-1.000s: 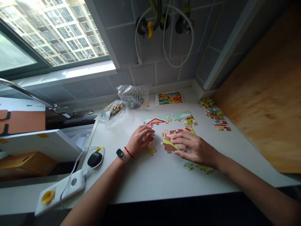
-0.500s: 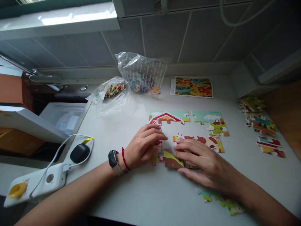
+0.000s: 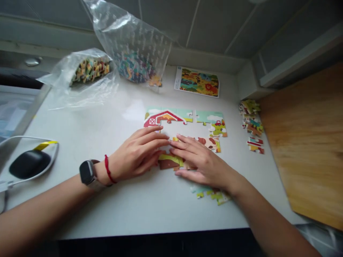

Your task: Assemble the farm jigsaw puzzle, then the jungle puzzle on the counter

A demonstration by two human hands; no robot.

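Note:
My left hand (image 3: 136, 151) rests with its fingers stretched over the left side of a partly joined jigsaw puzzle, covering its lower left pieces. My right hand (image 3: 205, 160) lies flat, fingers spread, on the lower cow pieces (image 3: 207, 142). Between the hands shows a brown and yellow-green puzzle piece (image 3: 169, 161); whether it is locked to its left neighbour is hidden. Above the hands, a red barn section (image 3: 167, 116) stands slightly apart from a sky section with a red tractor (image 3: 214, 119). Several loose pieces (image 3: 210, 193) lie below my right wrist.
Two clear plastic bags, a small one (image 3: 89, 71) and a tall one (image 3: 139, 53), hold puzzle pieces at the back. A picture card (image 3: 198, 81) lies behind the puzzle. Piles of pieces (image 3: 252, 121) sit near a wooden board (image 3: 305, 142). A black case (image 3: 29, 164) and white cable are left.
The camera view has shifted right and closer. My left hand's fingers have straightened, and its fingertips are nearer my right hand, which stays flat on the cow pieces.

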